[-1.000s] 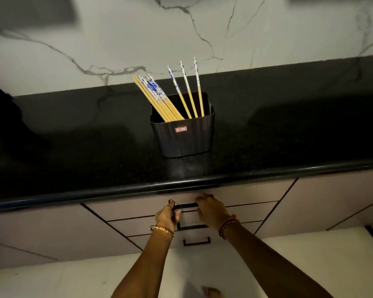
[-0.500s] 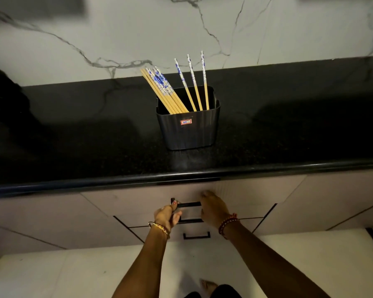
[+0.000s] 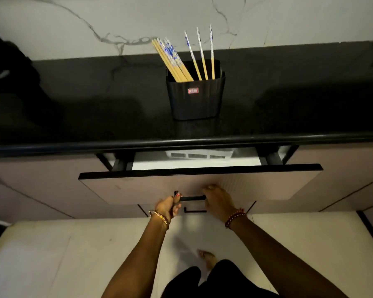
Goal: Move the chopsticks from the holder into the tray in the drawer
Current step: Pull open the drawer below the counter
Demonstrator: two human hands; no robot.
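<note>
A: Located chopsticks (image 3: 182, 61)? Bearing from the grips?

B: Upright in holder (image 3: 196, 97) on table (image 3: 95, 108), up and beyond both hands, well apart from them. Long axes near vertical: one bundle leaning left, three singles standing to its right. None touched yet.

A: Drawer (image 3: 198, 183) state?

B: Partly out. White tray (image 3: 199, 154) showing only in part under table edge, almost straight below holder.

A: Nearer hand?

B: Judged right hand (image 3: 216, 203), a shade nearer the holder; margin small.

A: Grips?

B: Left hand (image 3: 167, 206) curled closed round left end of handle (image 3: 192, 198). Right hand closed over right end, palm down, fingers hidden behind handle; looked clamped. Nothing else held.

A: Step?

B: Opening drawer, by judgement. Tray not clear enough yet for a lengthwise lay; more pull likely needed, then a reach up and forward.
</note>
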